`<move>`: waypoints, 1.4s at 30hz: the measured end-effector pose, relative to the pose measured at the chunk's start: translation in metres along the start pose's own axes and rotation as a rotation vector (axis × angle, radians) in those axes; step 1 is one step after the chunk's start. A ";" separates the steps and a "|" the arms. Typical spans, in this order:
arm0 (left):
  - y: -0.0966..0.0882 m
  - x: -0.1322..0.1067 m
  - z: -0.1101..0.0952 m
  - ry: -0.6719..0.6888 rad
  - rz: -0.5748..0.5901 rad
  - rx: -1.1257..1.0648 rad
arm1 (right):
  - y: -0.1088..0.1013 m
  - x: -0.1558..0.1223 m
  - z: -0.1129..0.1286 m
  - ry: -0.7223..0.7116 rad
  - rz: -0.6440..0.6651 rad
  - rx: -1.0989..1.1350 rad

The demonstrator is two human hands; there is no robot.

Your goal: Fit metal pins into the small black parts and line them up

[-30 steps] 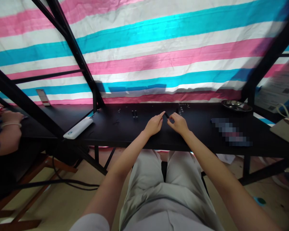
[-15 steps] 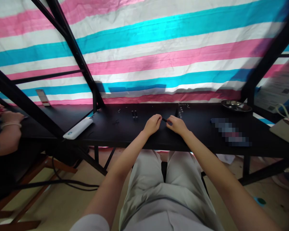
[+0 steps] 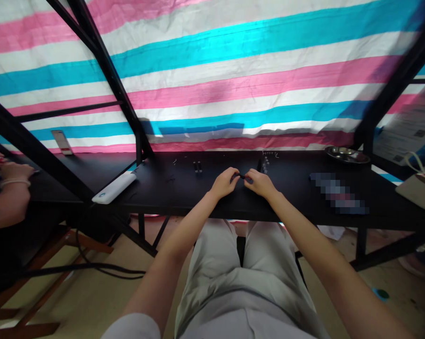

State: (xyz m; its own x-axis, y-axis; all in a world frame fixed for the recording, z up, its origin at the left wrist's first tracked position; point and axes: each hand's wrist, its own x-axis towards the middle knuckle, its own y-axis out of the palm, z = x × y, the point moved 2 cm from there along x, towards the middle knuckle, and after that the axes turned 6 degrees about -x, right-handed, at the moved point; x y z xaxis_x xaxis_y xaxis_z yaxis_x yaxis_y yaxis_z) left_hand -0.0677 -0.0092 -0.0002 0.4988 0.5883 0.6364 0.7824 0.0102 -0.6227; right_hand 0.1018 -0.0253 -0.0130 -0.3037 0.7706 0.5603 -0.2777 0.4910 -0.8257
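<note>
Between my two hands is a small dark stick-like piece [image 3: 241,176], its kind too small to make out. My left hand [image 3: 225,181] pinches its left end, and my right hand [image 3: 260,182] has its fingers closed on the right end. Just beyond my right hand lies a black slim piece [image 3: 259,165], beside a row of small whitish pieces [image 3: 265,165]. Two short dark pieces with pale ends [image 3: 197,167] rest on the black table [image 3: 184,195], left of and beyond my left hand.
A white elongated device [image 3: 115,188] lies at the table's left. On the right are a shiny metal dish [image 3: 347,154] and a blurred-out item [image 3: 339,193]. Black frame bars [image 3: 110,70] rise at both sides before a striped sheet [image 3: 233,84]. Another person's hand [image 3: 16,174] is far left.
My left fingertips have shifted slightly along the dark piece, closer to my right hand, and less of it shows between them. The things on the table look unmoved.
</note>
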 end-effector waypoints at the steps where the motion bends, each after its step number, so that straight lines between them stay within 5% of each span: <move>1: 0.000 0.000 0.001 -0.002 -0.001 0.001 | 0.000 0.000 0.000 -0.005 0.004 -0.003; 11: -0.008 0.016 0.006 0.041 0.216 0.093 | 0.002 -0.001 0.001 -0.057 0.079 -0.013; 14: -0.028 0.036 0.009 0.060 0.386 0.221 | 0.000 0.000 0.005 -0.059 0.055 0.013; 18: -0.068 0.066 0.025 -0.075 0.502 0.444 | 0.001 0.001 0.006 -0.048 0.051 0.017; 25: -0.115 0.073 0.063 -0.406 0.389 0.613 | -0.001 0.001 0.006 -0.039 0.065 0.017; 42: -0.113 0.053 0.092 -0.433 0.313 0.571 | 0.000 0.001 0.004 -0.034 0.063 0.025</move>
State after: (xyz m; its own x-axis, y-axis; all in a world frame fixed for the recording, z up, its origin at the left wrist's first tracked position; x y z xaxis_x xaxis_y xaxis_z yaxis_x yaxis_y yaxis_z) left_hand -0.1638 0.0955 0.0622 0.3831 0.8943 0.2312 0.2577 0.1369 -0.9565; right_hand 0.0976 -0.0263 -0.0125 -0.3522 0.7850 0.5097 -0.2796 0.4315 -0.8577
